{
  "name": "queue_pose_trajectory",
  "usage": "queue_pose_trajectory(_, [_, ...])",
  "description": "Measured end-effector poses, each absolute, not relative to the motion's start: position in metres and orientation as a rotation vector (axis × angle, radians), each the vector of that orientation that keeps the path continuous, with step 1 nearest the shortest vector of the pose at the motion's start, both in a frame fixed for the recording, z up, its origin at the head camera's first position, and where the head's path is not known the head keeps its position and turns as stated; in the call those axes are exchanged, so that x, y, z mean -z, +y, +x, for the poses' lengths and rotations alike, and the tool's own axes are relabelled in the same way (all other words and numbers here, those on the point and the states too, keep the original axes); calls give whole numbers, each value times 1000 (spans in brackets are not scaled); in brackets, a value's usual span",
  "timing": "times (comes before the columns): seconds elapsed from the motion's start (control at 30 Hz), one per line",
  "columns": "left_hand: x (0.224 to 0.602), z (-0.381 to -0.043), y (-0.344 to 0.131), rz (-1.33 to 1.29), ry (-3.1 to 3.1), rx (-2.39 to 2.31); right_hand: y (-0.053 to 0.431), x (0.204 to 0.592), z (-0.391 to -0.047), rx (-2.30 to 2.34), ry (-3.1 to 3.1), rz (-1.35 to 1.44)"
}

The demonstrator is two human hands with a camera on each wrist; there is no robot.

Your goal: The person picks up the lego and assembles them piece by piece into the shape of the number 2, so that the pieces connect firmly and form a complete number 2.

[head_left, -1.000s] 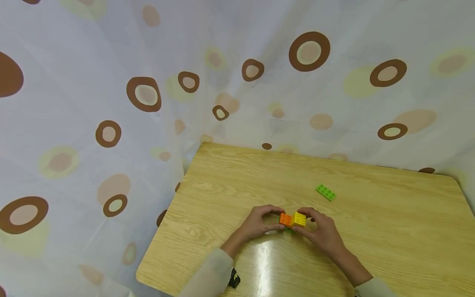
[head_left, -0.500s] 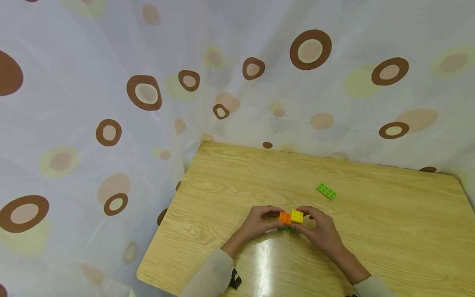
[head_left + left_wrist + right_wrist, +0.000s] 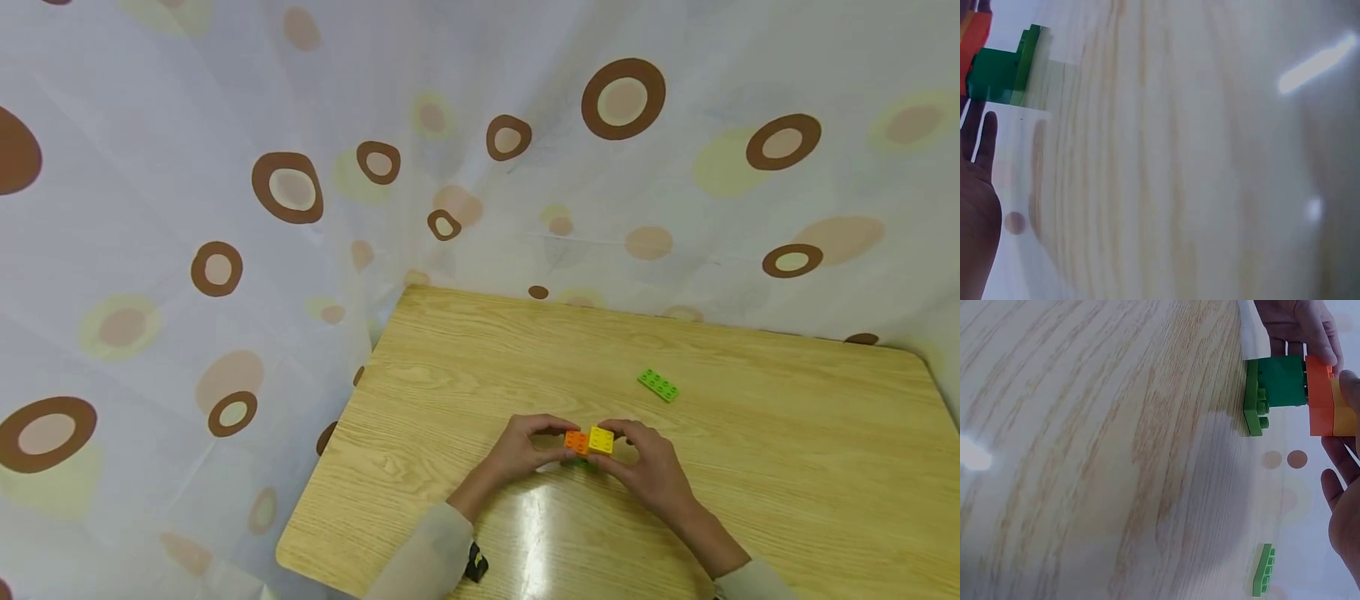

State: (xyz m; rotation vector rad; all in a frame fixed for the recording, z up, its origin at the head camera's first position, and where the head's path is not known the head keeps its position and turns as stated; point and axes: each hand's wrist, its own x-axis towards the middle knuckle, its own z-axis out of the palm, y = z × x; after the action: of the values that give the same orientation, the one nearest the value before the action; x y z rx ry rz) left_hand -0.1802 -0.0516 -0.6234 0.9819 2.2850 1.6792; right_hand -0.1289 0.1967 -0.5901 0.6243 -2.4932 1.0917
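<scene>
Near the middle of the table's front half stands a stack of toy building bricks. A light green brick (image 3: pixel 1252 400) is at its bottom, with a dark green brick (image 3: pixel 1282 381) on it. Above that sits an orange brick (image 3: pixel 576 441), and a yellow brick (image 3: pixel 601 440) covers its right part. My left hand (image 3: pixel 525 450) pinches the orange brick from the left, thumb nearer me. With thumb and fingers, my right hand (image 3: pixel 654 471) grips the yellow brick. Whether the yellow brick is pressed fully down cannot be told. In the left wrist view the yellow brick is barely visible.
Farther back on the wooden table (image 3: pixel 465 358) lies a flat light green brick (image 3: pixel 658 385). A small black object (image 3: pixel 476 562) shows beside the left sleeve. A curtain with brown rings (image 3: pixel 622 98) hangs behind and to the left of the table.
The yellow brick and my right fingers have shifted slightly left, and the brick appears less tilted. My left hand stays on the orange brick, nearly still.
</scene>
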Motion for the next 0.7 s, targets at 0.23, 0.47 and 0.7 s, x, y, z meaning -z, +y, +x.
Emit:
queue_pose_trajectory(0.23, [631, -180, -52, 940, 2164, -1802, 194, 586, -128, -1091, -2494, 623])
queue_pose_trajectory(0.47, [631, -179, -53, 874, 2046, -1851, 191, 587, -127, -1088, -2491, 621])
queue_pose_trajectory(0.7, [626, -179, -54, 941, 2136, -1755, 189, 588, -126, -1072, -2501, 596])
